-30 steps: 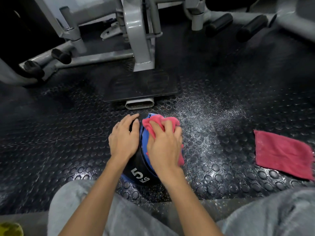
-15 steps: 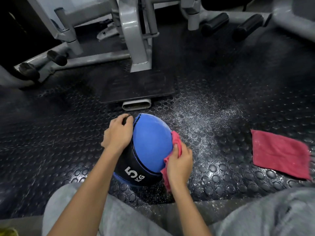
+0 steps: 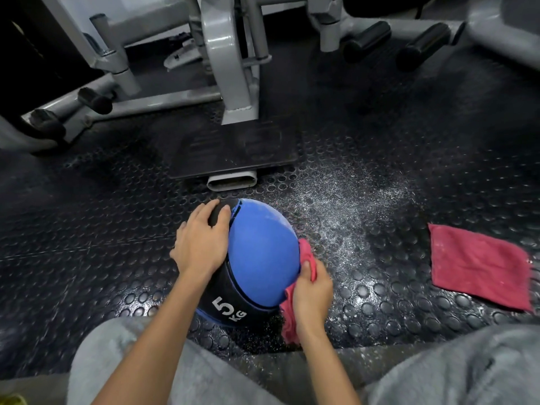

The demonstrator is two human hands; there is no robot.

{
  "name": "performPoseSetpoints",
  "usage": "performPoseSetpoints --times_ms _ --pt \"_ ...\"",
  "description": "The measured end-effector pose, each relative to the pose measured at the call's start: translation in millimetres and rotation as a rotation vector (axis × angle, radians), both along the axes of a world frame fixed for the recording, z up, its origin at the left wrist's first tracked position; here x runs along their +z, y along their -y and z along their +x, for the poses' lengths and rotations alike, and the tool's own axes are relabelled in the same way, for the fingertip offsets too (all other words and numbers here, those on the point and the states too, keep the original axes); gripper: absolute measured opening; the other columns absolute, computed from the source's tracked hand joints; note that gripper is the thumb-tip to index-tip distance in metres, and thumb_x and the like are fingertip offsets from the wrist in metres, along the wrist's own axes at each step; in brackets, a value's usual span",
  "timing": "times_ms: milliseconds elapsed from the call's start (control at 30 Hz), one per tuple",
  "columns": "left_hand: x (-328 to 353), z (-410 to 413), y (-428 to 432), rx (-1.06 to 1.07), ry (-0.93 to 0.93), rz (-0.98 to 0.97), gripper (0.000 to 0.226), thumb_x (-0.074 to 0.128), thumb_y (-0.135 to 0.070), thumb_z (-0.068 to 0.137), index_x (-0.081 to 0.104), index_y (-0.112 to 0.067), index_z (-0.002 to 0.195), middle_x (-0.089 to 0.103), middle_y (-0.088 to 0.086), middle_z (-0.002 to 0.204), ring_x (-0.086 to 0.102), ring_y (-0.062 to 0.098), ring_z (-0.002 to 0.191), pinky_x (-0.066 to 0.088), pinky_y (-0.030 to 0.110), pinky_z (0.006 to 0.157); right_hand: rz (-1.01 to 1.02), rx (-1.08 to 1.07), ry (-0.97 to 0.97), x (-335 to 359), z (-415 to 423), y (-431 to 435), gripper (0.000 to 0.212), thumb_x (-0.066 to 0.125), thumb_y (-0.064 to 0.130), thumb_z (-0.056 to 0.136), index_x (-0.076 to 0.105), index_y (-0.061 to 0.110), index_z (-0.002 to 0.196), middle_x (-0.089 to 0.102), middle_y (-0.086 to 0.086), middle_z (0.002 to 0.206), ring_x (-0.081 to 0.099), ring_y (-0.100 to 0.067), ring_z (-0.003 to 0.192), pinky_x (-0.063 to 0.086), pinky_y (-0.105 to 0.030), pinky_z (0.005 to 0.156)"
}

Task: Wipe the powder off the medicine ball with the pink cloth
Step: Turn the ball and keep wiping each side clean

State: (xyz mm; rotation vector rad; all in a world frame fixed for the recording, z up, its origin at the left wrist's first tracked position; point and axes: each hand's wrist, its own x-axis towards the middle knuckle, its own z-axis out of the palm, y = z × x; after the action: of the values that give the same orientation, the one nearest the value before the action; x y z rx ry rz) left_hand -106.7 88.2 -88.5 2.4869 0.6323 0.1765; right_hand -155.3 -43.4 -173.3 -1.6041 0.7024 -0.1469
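Note:
A blue and black medicine ball (image 3: 260, 258) marked 5 KG sits on the studded black rubber floor just in front of my knees. My left hand (image 3: 201, 244) lies spread over its upper left side, fingers reaching onto a black panel. My right hand (image 3: 311, 290) grips a bunched pink cloth (image 3: 292, 314) and presses it against the ball's lower right side. Part of the cloth hangs below my wrist. A faint pale smear shows near the ball's top right.
A second pink cloth (image 3: 479, 267) lies flat on the floor to the right. White powder (image 3: 350, 206) is scattered over the floor beyond the ball. A grey gym machine frame (image 3: 230, 68) with a black foot plate (image 3: 230, 150) stands behind. My grey-trousered legs fill the bottom.
My right hand slid the pink cloth from the top of the ball down its right side, baring the blue panel. My left hand stayed on the left side.

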Motion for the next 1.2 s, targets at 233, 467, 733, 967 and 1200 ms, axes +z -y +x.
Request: performPoseSetpoints --times_ms 233,467,733,967,1200 --pt "-1.3 -2.9 -0.1 0.017 0.025 -0.006 0.046 0.037 -0.055 0.091 0.046 -0.040 0.133 0.042 -0.008 0.145 0.037 0.027 0.133 0.028 0.052 0.107 -0.388 0.167 0.292 40.6 -0.9 -16.8 0.033 0.049 0.020 0.090 0.060 0.026 0.121 0.053 0.003 0.111 0.042 -0.020 0.099 0.040 -0.034 0.084" --pt "-0.1 -4.8 -15.6 0.021 0.049 -0.105 0.041 0.040 -0.052 0.092 0.050 -0.041 0.130 0.046 -0.009 0.142 0.040 0.023 0.130 0.028 0.042 0.105 0.040 0.098 0.077 -13.9 -2.4 -4.5 0.021 0.046 0.023 0.095 0.061 0.028 0.107 0.058 0.004 0.111 0.057 -0.018 0.095 0.048 -0.036 0.084" --pt "-7.1 -9.8 -46.1 0.018 0.105 -0.257 0.037 0.045 -0.049 0.090 0.057 -0.039 0.123 0.053 -0.008 0.136 0.044 0.017 0.127 0.028 0.035 0.105 -0.171 0.148 0.284 18.3 -15.0 -26.0 0.030 0.050 0.018 0.092 0.061 0.028 0.118 0.049 0.013 0.104 0.039 -0.006 0.098 0.027 -0.010 0.081" --pt "-20.8 -33.1 -67.7 0.056 0.239 -0.381 0.040 0.043 -0.046 0.091 0.058 -0.032 0.125 0.055 -0.008 0.132 0.046 0.010 0.122 0.032 0.034 0.107 0.152 0.170 -0.031 -24.8 -0.9 -23.3 0.027 0.046 0.016 0.096 0.059 0.023 0.119 0.058 0.005 0.113 0.057 -0.016 0.102 0.045 -0.034 0.093" --pt "-25.1 -40.3 -66.3 0.018 0.243 -0.323 0.037 0.041 -0.043 0.096 0.054 -0.033 0.129 0.052 -0.010 0.135 0.044 0.008 0.123 0.031 0.031 0.104 -0.256 0.197 0.415 16.5 -15.2 -29.9 0.031 0.053 0.012 0.088 0.065 0.025 0.113 0.050 0.016 0.100 0.045 -0.007 0.097 0.029 -0.005 0.085"
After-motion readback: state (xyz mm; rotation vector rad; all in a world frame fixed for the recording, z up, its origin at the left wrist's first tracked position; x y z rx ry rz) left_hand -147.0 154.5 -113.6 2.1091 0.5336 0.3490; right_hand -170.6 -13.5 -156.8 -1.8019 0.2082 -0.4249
